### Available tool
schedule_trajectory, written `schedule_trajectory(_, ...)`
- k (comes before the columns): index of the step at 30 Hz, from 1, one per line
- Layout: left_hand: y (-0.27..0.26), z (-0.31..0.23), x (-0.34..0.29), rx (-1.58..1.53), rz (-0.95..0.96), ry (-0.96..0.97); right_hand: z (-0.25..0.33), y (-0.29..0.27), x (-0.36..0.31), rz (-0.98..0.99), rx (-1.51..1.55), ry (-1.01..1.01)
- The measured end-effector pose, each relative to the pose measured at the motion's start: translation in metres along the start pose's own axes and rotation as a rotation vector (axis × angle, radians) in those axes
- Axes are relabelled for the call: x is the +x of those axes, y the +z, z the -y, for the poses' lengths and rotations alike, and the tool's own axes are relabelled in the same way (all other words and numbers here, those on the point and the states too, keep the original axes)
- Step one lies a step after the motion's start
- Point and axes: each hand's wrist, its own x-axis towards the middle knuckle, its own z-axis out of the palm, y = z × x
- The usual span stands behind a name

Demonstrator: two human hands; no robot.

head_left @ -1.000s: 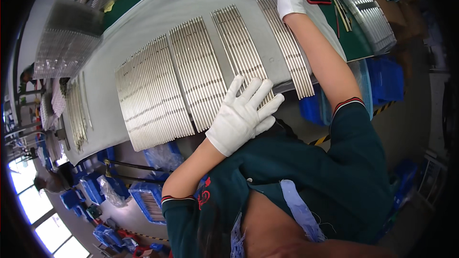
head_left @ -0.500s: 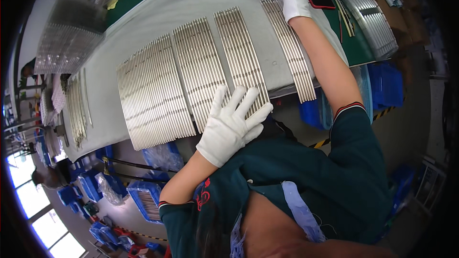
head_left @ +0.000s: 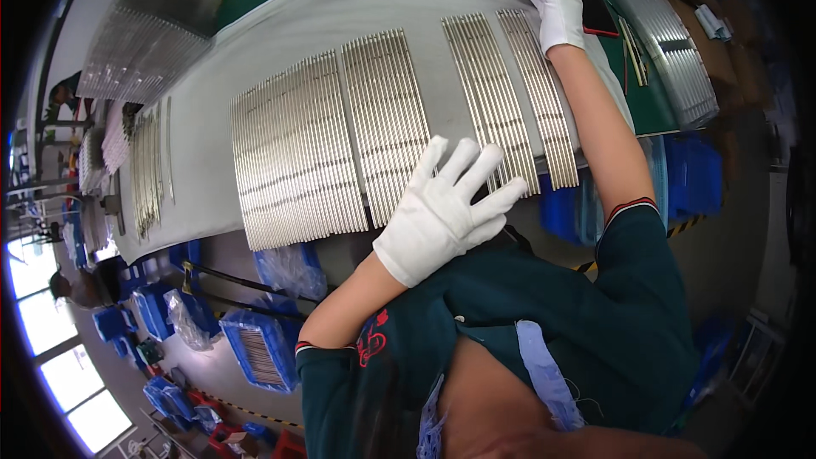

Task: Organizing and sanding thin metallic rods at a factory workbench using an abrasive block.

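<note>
Several groups of thin silver metal rods (head_left: 382, 127) lie side by side on a grey-white table sheet (head_left: 280, 25). My left hand (head_left: 446, 204), in a white glove, hovers with its fingers spread at the near edge of the table, over the near ends of the middle rods, and holds nothing. My right hand (head_left: 557, 4), also gloved, is stretched far out. It lies flat on the far ends of the right-hand rod group (head_left: 535, 93), beside a dark flat device (head_left: 595, 4).
More rod bundles lie at the table's left (head_left: 149, 170) and in trays at the back left (head_left: 144, 42) and far right (head_left: 671, 59). A green mat (head_left: 646, 110) covers the right end. Blue bins (head_left: 259, 348) with bagged parts stand on the floor below.
My left hand dipped a little to the left and came back, still spread at the near edge. My right hand stays on the far rod ends. The view has shifted slightly.
</note>
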Motion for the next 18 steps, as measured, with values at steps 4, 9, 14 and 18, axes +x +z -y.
schedule_trajectory(4,-0.023,0.005,-0.043,0.175,0.018,-0.235,0.001,0.002,-0.002,0.024,-0.106,-0.032)
schedule_trajectory(9,-0.017,0.007,-0.065,0.213,0.038,-0.310,0.009,0.011,-0.014,0.037,-0.244,-0.041)
schedule_trajectory(14,-0.003,0.009,-0.050,0.135,0.031,-0.208,0.009,0.013,-0.015,0.105,-0.236,-0.178)
schedule_trajectory(18,0.007,0.006,-0.028,0.063,0.042,-0.132,0.004,0.007,-0.009,0.051,-0.289,-0.172)
